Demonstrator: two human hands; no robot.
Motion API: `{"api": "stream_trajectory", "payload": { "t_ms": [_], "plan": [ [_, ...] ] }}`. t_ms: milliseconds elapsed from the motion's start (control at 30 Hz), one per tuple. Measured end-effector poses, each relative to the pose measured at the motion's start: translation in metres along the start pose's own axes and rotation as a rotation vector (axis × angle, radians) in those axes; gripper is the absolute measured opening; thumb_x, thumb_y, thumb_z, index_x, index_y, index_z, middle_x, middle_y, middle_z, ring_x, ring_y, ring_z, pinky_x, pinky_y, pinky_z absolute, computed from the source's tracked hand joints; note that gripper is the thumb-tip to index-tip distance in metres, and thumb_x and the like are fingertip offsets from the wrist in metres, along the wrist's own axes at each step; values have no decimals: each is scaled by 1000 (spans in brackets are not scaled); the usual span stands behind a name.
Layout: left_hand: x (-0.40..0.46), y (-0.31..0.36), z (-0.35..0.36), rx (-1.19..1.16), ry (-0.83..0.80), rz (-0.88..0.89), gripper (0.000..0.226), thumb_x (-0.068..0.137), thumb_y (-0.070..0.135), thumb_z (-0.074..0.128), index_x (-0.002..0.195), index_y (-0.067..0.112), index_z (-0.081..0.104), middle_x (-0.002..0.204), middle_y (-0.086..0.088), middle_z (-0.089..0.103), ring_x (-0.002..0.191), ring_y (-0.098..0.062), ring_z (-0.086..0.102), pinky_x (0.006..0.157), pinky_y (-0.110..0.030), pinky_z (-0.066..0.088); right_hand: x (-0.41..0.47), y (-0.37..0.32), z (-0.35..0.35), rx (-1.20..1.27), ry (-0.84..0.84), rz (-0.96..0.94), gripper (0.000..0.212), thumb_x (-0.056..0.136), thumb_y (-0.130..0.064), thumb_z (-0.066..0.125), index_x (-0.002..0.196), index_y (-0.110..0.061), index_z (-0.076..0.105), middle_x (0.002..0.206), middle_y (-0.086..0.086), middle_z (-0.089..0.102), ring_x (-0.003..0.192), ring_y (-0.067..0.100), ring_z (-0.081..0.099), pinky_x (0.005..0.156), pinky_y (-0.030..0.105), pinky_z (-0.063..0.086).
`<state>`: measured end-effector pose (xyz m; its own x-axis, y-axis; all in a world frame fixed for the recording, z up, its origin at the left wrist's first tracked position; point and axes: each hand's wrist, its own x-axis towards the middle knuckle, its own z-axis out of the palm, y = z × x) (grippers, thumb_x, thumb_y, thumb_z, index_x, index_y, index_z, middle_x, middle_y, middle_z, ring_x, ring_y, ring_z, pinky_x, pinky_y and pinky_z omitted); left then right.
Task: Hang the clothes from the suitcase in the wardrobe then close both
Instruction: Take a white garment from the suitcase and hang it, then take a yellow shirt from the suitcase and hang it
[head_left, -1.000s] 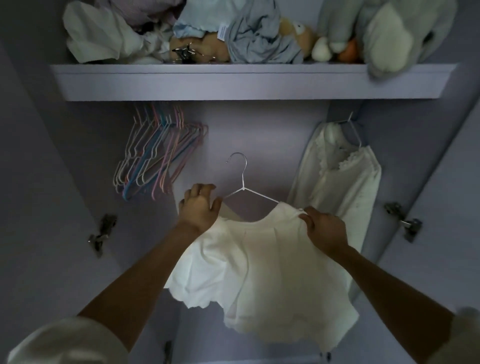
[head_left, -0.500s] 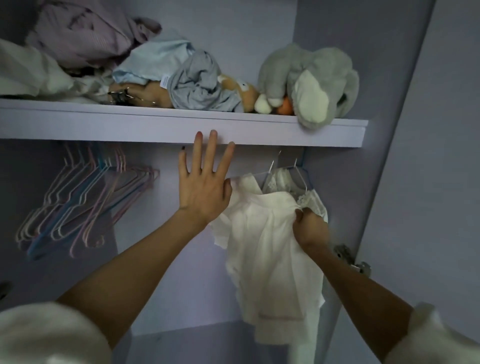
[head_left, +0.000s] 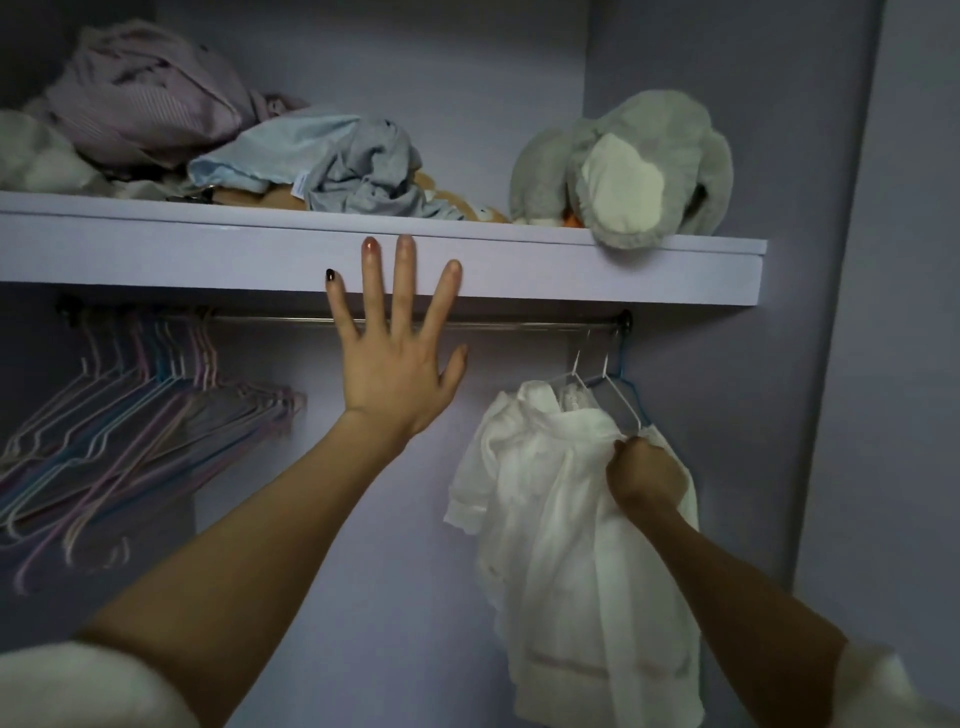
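Left hand (head_left: 397, 364) flat, fingers spread against shelf (head_left: 571, 270) front edge; right hand (head_left: 644, 475) grips white garment (head_left: 561, 545) hung at rail (head_left: 519, 326) right end near wardrobe wall, mid-rail bare; blue cloth's tag (head_left: 300, 185) unreadable.

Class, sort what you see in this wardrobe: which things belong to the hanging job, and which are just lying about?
Part of the job:
white garment, gripped by the right hand
rail
empty hangers
left hand, open

Lying about:
grey plush toy on the shelf
crumpled clothes
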<state>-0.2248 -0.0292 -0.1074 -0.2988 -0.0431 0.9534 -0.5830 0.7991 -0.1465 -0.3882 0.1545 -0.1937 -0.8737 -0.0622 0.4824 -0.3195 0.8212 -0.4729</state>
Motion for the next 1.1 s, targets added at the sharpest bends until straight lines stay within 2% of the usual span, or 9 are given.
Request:
{"api": "stream_trajectory", "payload": {
  "t_ms": [233,367,433,500,700,800,867,967,1100],
  "plan": [
    [-1,-1,-8,-11,-92,-2,86,85,61,39,147,28,-10,154,-13,-9,141,-40,-6,108,-61,-3,-9,7,-16,-40,-112,35,37,99,-23,31,115,-5,59,121,14,61,114,31,56,92,34,43],
    [-2,-7,-28,-13,-216,44,85,83,57,47,148,25,2,156,-17,6,142,-41,4,110,-61,5,-29,-3,-34,-17,-229,10,40,95,-18,35,133,-6,41,135,18,45,126,34,43,102,40,36],
    [-10,-12,-40,-39,-295,93,84,80,50,56,148,23,14,155,-17,15,142,-40,13,109,-61,15,-44,-9,-46,-75,-252,-25,49,93,-18,38,140,-9,30,142,19,34,132,36,33,107,43,30],
    [-20,-23,-56,-108,-386,111,78,79,41,62,146,21,27,154,-16,20,142,-39,17,107,-61,22,-64,-20,-61,-95,-271,-71,51,93,-19,40,142,-11,28,145,16,29,133,35,28,107,43,28],
    [-88,-54,-109,-303,-763,-98,61,96,36,38,149,21,13,158,-9,0,145,-28,-6,115,-51,2,-149,-47,-69,171,-461,-222,40,96,-13,39,135,-8,42,135,14,48,126,29,43,105,35,35],
    [-132,-69,-141,-355,-890,-194,56,97,34,36,148,20,16,157,-6,7,145,-23,1,116,-45,5,-201,-57,-63,281,-620,-259,34,96,-9,39,128,-6,50,122,17,59,103,24,57,92,26,41],
    [-166,-79,-169,-366,-946,-271,54,97,32,37,147,20,20,155,-4,14,144,-22,9,116,-42,10,-240,-63,-57,324,-721,-282,31,95,-8,40,122,-6,55,110,18,64,86,20,57,82,24,43],
    [-225,-94,-215,-345,-1000,-402,50,97,31,38,144,17,27,152,-5,22,140,-22,20,113,-37,20,-302,-64,-43,360,-881,-324,29,94,-8,42,118,-7,58,106,18,67,94,28,63,89,31,49],
    [-298,-103,-276,-306,-1102,-558,47,97,28,38,142,15,32,147,-5,31,135,-24,29,109,-34,26,-377,-59,-39,385,-1098,-412,30,94,-4,41,118,-4,58,115,17,64,107,29,60,92,32,47]
  ]
}}
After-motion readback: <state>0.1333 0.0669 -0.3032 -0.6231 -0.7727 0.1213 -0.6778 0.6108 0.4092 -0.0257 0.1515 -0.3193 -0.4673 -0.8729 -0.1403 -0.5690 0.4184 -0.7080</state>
